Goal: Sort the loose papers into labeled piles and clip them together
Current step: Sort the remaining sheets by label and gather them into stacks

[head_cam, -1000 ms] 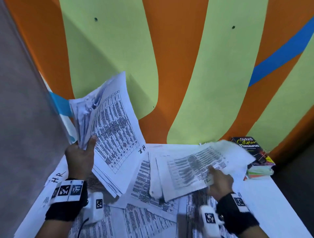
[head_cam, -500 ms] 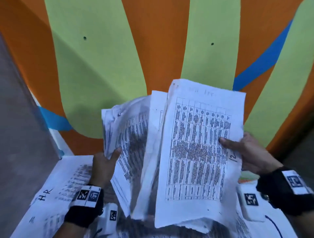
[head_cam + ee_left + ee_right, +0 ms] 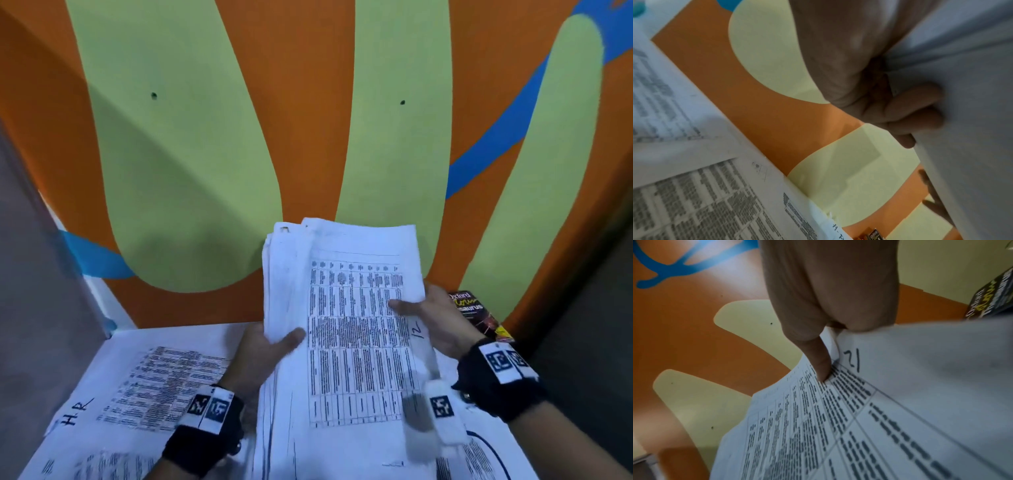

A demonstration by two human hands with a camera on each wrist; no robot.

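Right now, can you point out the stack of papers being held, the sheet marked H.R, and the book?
stack of papers (image 3: 356, 342), head view, middle of the printed top page.
sheet marked H.R (image 3: 161, 387), head view, its printed table.
book (image 3: 474, 308), head view, dark front cover.

Printed table text unreadable (blurred throughout).

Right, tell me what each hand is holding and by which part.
Both hold one stack of white printed table sheets. The left hand grips its left edge, thumb on top; the right hand grips its right edge, thumb on the top sheet.
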